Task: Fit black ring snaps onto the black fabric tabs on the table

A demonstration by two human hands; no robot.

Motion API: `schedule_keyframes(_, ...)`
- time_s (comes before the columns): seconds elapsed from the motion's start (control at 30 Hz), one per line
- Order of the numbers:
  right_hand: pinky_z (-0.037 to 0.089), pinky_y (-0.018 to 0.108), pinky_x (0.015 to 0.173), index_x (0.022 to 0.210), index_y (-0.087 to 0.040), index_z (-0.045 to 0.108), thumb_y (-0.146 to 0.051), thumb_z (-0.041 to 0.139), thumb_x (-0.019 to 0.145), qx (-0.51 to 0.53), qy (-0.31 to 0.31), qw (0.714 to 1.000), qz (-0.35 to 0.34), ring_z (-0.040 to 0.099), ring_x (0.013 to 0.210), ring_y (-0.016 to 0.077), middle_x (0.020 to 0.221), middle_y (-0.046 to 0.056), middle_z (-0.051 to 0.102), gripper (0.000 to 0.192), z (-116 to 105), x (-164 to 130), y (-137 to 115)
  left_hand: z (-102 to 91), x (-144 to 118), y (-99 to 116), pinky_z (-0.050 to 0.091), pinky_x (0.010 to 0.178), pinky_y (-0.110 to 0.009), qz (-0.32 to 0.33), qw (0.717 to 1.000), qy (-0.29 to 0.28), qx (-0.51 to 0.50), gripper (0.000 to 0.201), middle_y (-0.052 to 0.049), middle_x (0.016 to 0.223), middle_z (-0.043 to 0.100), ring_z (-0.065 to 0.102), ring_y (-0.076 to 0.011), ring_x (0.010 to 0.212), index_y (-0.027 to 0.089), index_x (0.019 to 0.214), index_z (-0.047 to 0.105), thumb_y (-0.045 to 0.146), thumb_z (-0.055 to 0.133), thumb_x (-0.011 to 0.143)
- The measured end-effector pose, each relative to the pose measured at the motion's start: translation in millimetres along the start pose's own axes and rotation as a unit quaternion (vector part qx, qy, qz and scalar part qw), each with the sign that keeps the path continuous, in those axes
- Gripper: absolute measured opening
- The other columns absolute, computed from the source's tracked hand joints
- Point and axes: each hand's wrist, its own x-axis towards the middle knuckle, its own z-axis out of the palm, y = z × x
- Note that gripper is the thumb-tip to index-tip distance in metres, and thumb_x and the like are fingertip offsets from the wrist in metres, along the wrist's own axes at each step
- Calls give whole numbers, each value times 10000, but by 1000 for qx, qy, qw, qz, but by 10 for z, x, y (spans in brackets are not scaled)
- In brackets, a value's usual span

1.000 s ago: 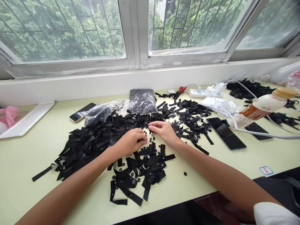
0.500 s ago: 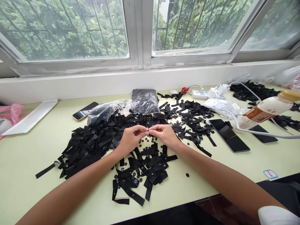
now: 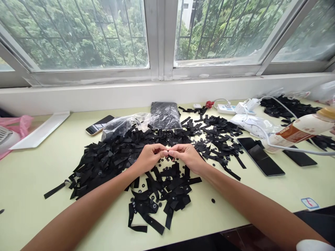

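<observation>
Left hand point(image 3: 150, 157) and right hand point(image 3: 186, 156) have lifted and met, fingertips pinching a small piece above black ribbon strips point(image 3: 110, 157).

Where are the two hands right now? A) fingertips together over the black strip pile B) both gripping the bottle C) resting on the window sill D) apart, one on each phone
A: the left hand and right hand meet fingertip to fingertip above the black strips, pinching something too small to make out; the bottle lies untouched off to the right.
</observation>
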Motion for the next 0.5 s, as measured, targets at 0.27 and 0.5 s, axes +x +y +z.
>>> schedule_keyframes(0.27,544,304,781,881,-191,795,-460,841,775,44,-25,999,17,640,810,170,903,56,715,293,-7,-5,34,6,-12,20,454,683,-171,-4,999,-2,33,355,-35,861,737,623,-89,763,157,914,751,490,636,869)
schedule_keyframes(0.5,538,332,808,1132,-207,764,-517,692,904,-4,-15,1000,-16,631,814,170,1000,67,719,392,-23,22,-46,16,16,20,387,588,-162,13,993,97,73,356,-2,774,657,501,-54,642,168,945,696,492,553,906)
